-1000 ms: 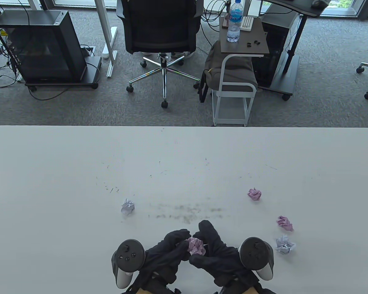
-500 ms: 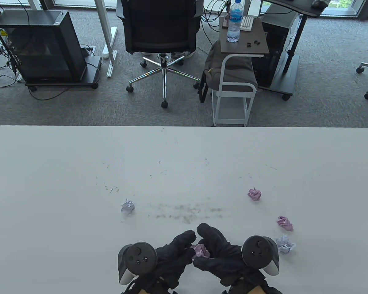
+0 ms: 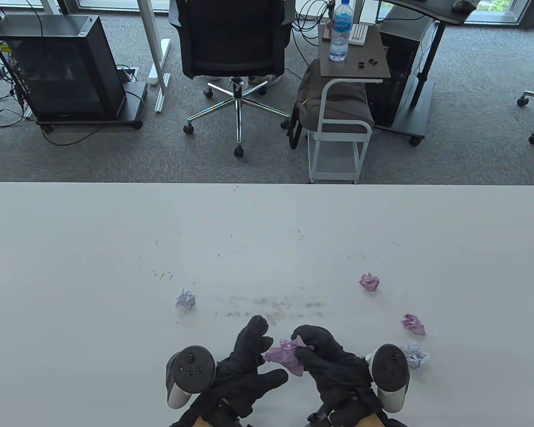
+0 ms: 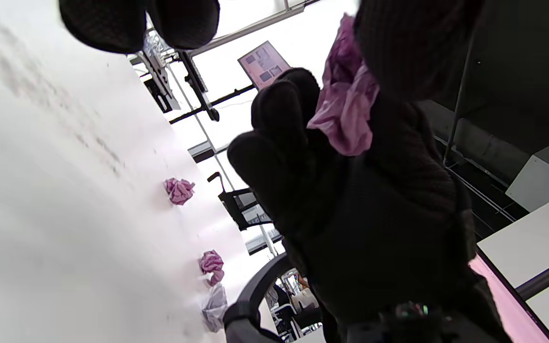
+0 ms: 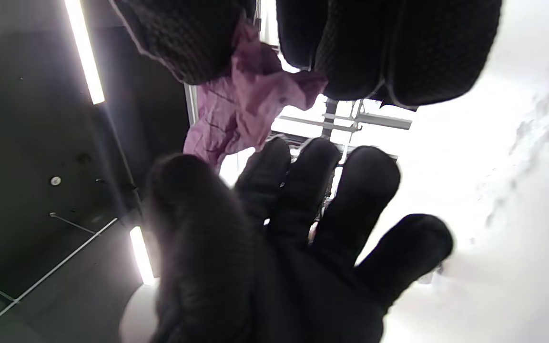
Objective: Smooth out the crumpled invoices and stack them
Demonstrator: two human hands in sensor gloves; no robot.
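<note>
Four crumpled invoices lie loose on the counter [image 3: 93, 249]: a pale one [image 3: 185, 300] to your left, a pink one [image 3: 369, 281] farther right, another pink one [image 3: 413, 323] nearer you, and a pale one [image 3: 415, 354] beside your right tracker. Your right hand [image 3: 331, 360] pinches a partly opened pink invoice [image 3: 286, 355] above the near counter edge, fingers curled round it. Your left hand [image 3: 244, 369] is spread, fingers straight, fingertips just beside the paper; contact cannot be told.
</note>
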